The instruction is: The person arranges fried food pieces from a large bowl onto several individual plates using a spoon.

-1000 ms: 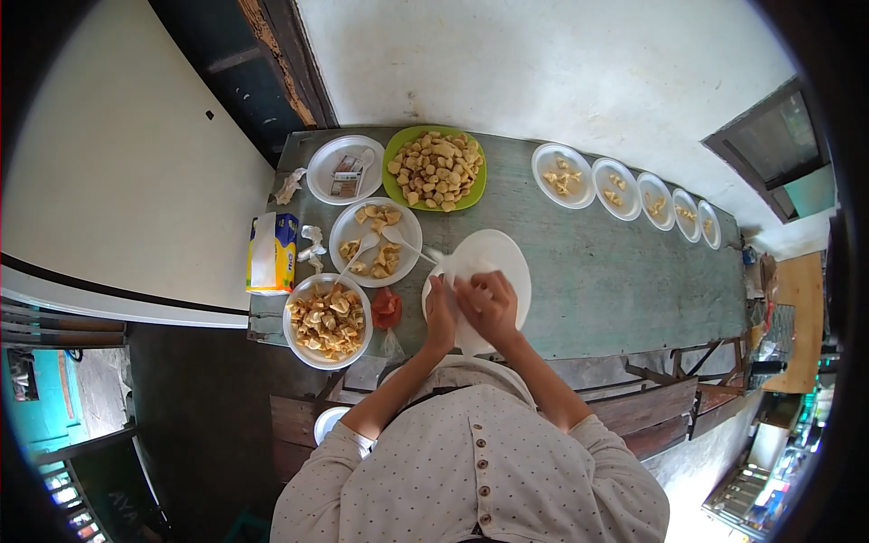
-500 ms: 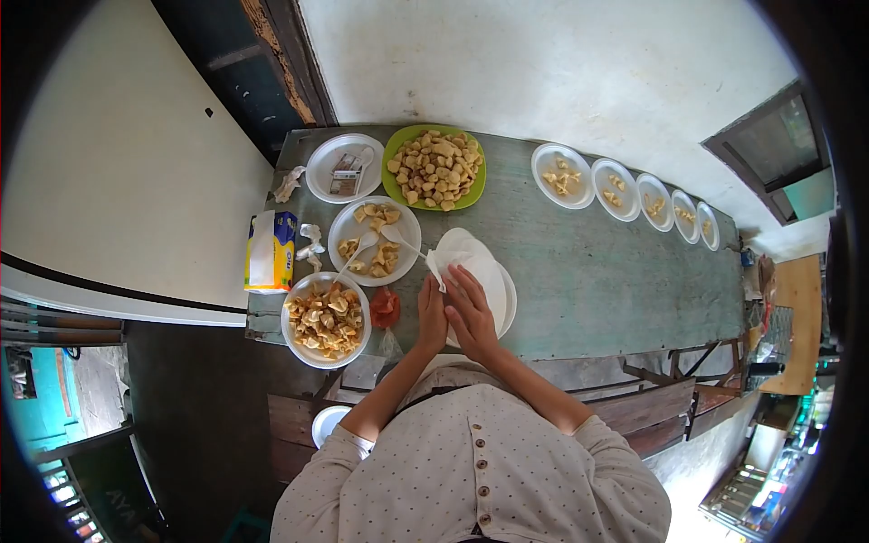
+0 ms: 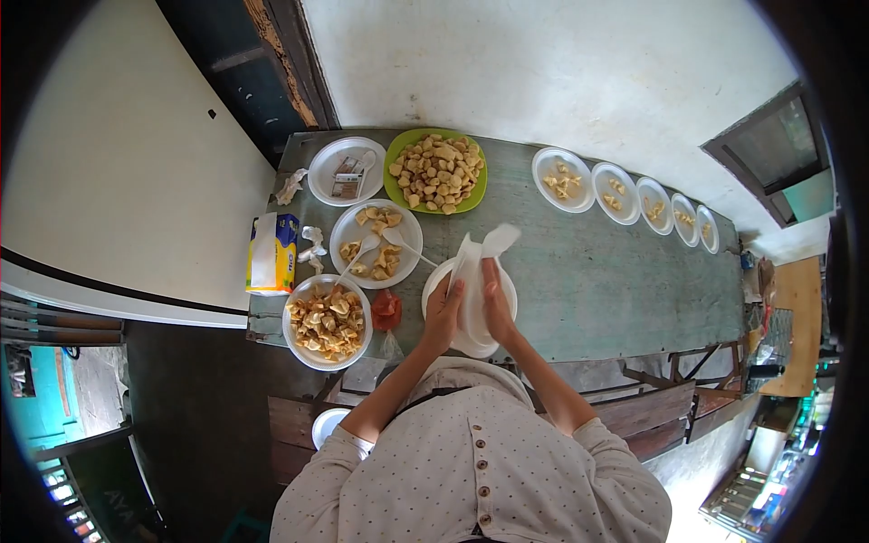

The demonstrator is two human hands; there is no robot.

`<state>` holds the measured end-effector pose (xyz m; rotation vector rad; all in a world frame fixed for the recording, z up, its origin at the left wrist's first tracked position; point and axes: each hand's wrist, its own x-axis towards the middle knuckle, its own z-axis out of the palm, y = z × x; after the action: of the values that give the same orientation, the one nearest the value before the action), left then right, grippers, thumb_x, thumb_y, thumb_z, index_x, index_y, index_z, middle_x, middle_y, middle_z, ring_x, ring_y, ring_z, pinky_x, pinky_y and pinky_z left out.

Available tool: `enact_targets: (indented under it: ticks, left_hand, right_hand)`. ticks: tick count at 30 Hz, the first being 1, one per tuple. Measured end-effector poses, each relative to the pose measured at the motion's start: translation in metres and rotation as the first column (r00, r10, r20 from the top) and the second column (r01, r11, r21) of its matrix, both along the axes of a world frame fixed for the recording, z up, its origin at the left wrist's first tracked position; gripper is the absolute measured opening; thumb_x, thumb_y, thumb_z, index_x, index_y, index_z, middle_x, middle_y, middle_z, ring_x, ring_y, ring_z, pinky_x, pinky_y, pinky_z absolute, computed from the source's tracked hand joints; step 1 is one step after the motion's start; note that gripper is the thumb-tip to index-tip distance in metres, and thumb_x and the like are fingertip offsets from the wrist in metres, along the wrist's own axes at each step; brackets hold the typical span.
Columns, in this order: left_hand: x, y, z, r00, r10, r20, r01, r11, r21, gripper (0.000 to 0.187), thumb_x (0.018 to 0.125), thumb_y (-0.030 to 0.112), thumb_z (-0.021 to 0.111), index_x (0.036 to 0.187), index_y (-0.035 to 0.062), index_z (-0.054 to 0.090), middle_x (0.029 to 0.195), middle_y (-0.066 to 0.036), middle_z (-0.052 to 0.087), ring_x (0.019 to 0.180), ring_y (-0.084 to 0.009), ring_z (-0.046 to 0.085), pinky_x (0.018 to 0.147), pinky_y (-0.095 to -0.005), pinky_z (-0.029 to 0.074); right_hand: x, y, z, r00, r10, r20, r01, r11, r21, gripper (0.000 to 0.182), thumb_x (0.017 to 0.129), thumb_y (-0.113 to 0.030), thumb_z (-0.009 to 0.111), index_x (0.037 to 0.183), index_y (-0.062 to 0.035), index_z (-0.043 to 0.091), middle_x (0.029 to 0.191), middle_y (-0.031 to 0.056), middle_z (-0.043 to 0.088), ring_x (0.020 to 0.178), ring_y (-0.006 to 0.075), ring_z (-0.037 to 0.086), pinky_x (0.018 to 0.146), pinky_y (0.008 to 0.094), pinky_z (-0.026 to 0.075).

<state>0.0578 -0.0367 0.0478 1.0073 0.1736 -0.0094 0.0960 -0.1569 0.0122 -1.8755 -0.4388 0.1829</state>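
In front of my body, a white plate (image 3: 470,299) is tipped up on edge between my hands. My left hand (image 3: 443,314) grips its left side, fingers along the rim. On the other side, my right hand (image 3: 495,303) presses a white tissue (image 3: 501,239) to the plate; the tissue sticks up past the fingertips. Part of the right hand's grip is hidden behind the plate. Below both hands lies another white plate (image 3: 510,319), perhaps the top of a stack.
Left are plates of fried pieces (image 3: 327,322) and folded snacks with spoons (image 3: 385,261), a red bag (image 3: 386,309) and a tissue pack (image 3: 272,254). A green plate of pieces (image 3: 436,172) stands behind. Several portioned plates (image 3: 563,181) line the wall.
The plate has been lifted from lying flat and turned on edge. My hands have moved apart to its two sides, and the tissue has risen up and right.
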Motion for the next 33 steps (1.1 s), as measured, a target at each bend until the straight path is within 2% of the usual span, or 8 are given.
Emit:
enact_targets:
  ticks: [6,9,11,15,17,23,27,33]
  left_hand:
    - [0.001,0.011,-0.006,0.995,0.098,-0.027,-0.096,0.993,0.071,0.034,0.091,0.027,0.043,0.114,0.0014,0.046,0.099,-0.003,0.054,0.089,-0.0069,0.049,0.077,-0.0195,0.04]
    - [0.002,0.015,-0.01,0.988,0.119,-0.096,-0.128,0.988,-0.09,0.03,0.092,0.026,0.041,0.11,0.0027,0.048,0.099,-0.003,0.053,0.087,-0.0079,0.049,0.076,-0.0223,0.04]
    - [0.0,0.016,-0.013,0.992,0.046,0.12,-0.05,0.998,0.033,0.03,0.092,0.023,0.04,0.114,0.003,0.046,0.104,-0.005,0.052,0.093,-0.0095,0.049,0.079,-0.0226,0.04]
    - [-0.003,0.007,-0.011,1.0,0.023,0.015,-0.021,0.994,-0.106,0.032,0.092,0.02,0.04,0.119,0.0025,0.042,0.112,-0.007,0.049,0.101,-0.0117,0.047,0.083,-0.0235,0.039]
    - [-0.007,0.004,-0.007,0.979,-0.009,0.202,-0.066,0.93,0.361,0.033,0.092,0.017,0.038,0.12,0.0001,0.039,0.107,-0.006,0.049,0.101,-0.0121,0.045,0.086,-0.024,0.035]
    - [-0.001,0.0,-0.005,0.986,-0.051,0.158,0.025,0.986,0.164,0.037,0.092,0.018,0.039,0.124,-0.0004,0.036,0.112,-0.008,0.048,0.103,-0.0125,0.043,0.089,-0.0247,0.033]
    - [-0.007,0.012,-0.033,0.981,-0.147,0.126,0.096,0.933,0.346,0.037,0.089,0.013,0.04,0.123,-0.0016,0.038,0.119,-0.012,0.046,0.112,-0.0189,0.043,0.093,-0.0277,0.033]
    - [-0.006,0.01,-0.015,0.988,-0.154,0.02,0.145,0.962,0.232,0.039,0.088,0.01,0.04,0.125,-0.0016,0.036,0.123,-0.013,0.044,0.114,-0.0189,0.041,0.094,-0.0278,0.033]
  right_hand:
    - [-0.043,0.009,0.019,0.992,0.115,-0.06,-0.113,0.993,0.041,0.074,0.088,-0.054,0.021,0.133,0.0047,0.016,0.139,0.024,0.012,0.13,0.036,0.007,0.105,0.0395,0.005]
    - [-0.045,0.014,0.04,0.922,0.254,0.293,-0.219,0.965,-0.146,0.066,0.087,-0.043,0.037,0.132,0.0038,0.021,0.138,0.0212,0.018,0.13,0.0362,0.011,0.103,0.0488,0.006]
    - [-0.045,0.015,0.047,0.921,0.245,0.302,-0.197,0.963,-0.182,0.066,0.087,-0.043,0.037,0.132,0.0026,0.022,0.138,0.0194,0.019,0.13,0.0355,0.012,0.103,0.049,0.007]
    - [-0.034,0.014,0.046,0.906,0.214,0.366,-0.112,0.953,-0.28,0.065,0.087,-0.045,0.036,0.133,-0.0006,0.024,0.139,0.0166,0.02,0.13,0.0349,0.013,0.103,0.0499,0.009]
    - [-0.026,0.015,0.053,0.899,0.169,0.405,-0.041,0.951,-0.305,0.065,0.087,-0.045,0.035,0.133,-0.0008,0.024,0.139,0.0167,0.02,0.13,0.0349,0.014,0.103,0.05,0.009]
    - [-0.006,0.018,0.06,0.892,-0.009,0.452,0.113,0.972,-0.204,0.062,0.087,-0.046,0.035,0.129,-0.0007,0.03,0.135,0.0163,0.026,0.128,0.036,0.018,0.101,0.0502,0.016]
    - [-0.031,0.019,0.052,0.884,0.152,0.441,-0.008,0.951,-0.31,0.065,0.084,-0.048,0.039,0.128,-0.0004,0.032,0.135,0.0135,0.028,0.128,0.035,0.018,0.101,0.051,0.016]
    - [-0.031,0.009,0.053,0.868,0.188,0.459,0.033,0.902,-0.43,0.065,0.084,-0.047,0.039,0.129,-0.0003,0.032,0.134,0.0123,0.029,0.128,0.0336,0.019,0.1,0.054,0.015]
